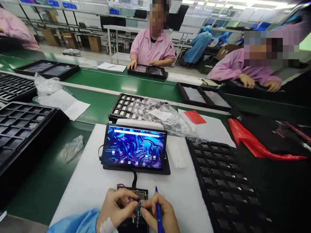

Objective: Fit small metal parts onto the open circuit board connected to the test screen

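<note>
Seemingly pinched, both hands [138, 210], small part [138, 206], pen [159, 213].

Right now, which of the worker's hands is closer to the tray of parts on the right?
Right. The right hand, holding a blue pen, is beside the black tray; the left hand lies farther away.

swirling blue-purple tablet screen [134, 147], blue pen [159, 215], white mat [97, 184], green belt [102, 110], black trays [225, 184]

No text can be read: the icons on the tablet screen [134, 147] and the marks on the paper sheet [65, 103] are too small.
</note>
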Action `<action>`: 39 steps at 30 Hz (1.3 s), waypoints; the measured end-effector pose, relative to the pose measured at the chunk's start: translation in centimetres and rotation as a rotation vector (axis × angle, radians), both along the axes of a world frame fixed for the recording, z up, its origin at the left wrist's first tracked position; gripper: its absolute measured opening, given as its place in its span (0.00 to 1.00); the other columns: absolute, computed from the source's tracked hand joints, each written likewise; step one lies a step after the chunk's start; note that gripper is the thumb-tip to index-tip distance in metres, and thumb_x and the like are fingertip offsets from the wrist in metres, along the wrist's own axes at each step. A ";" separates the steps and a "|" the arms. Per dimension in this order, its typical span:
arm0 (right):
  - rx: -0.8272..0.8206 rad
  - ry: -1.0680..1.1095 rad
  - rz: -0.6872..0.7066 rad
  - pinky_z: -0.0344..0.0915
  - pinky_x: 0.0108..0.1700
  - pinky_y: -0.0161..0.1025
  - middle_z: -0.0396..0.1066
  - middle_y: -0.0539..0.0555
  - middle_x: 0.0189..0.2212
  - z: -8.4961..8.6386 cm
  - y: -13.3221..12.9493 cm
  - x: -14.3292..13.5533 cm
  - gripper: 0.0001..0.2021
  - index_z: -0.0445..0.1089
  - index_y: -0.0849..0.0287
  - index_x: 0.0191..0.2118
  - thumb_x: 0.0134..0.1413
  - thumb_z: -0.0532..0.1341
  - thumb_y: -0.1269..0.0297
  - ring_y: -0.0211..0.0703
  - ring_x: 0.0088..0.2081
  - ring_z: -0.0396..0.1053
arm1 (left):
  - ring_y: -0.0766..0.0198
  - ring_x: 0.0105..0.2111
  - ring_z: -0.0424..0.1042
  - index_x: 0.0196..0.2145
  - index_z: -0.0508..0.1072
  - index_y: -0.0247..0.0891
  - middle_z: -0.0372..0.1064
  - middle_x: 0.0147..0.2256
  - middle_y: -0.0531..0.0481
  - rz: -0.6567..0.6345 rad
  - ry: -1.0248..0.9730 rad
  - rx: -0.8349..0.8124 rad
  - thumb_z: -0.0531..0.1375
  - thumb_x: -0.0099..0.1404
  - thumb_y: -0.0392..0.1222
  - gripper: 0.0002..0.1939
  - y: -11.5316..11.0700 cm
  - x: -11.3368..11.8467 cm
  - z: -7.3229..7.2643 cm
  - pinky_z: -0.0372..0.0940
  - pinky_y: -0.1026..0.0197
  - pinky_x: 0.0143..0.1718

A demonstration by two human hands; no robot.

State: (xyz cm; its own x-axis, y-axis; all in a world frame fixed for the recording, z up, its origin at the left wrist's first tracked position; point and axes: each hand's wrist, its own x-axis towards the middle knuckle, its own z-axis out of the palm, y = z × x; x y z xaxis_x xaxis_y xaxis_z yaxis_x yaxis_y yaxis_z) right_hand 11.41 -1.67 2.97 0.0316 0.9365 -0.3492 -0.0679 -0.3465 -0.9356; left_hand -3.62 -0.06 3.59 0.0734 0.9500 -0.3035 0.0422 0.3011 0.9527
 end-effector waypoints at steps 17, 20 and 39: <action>0.184 0.023 -0.095 0.69 0.38 0.40 0.77 0.56 0.28 -0.5 -0.4 -0.2 0.17 0.65 0.55 0.24 0.39 0.69 0.48 0.47 0.33 0.75 | 0.69 0.15 0.71 0.27 0.74 0.33 0.72 0.17 0.50 0.040 -0.317 -0.161 0.70 0.44 0.57 0.23 0.4 -0.3 -0.3 0.65 0.73 0.19; 0.236 0.045 0.001 0.68 0.36 0.40 0.77 0.55 0.27 -0.7 0.0 0.4 0.18 0.65 0.55 0.24 0.38 0.70 0.48 0.47 0.32 0.74 | 0.68 0.14 0.70 0.27 0.74 0.32 0.71 0.15 0.50 -0.010 -0.370 -0.167 0.70 0.45 0.55 0.22 0.5 -0.5 -0.3 0.64 0.72 0.17; 0.165 0.088 0.074 0.66 0.33 0.35 0.76 0.51 0.26 -1.7 0.1 1.2 0.15 0.67 0.55 0.25 0.38 0.71 0.55 0.43 0.30 0.72 | 0.71 0.14 0.70 0.26 0.73 0.31 0.70 0.14 0.51 -0.023 -0.304 -0.151 0.69 0.47 0.56 0.23 0.4 0.1 -0.2 0.62 0.77 0.16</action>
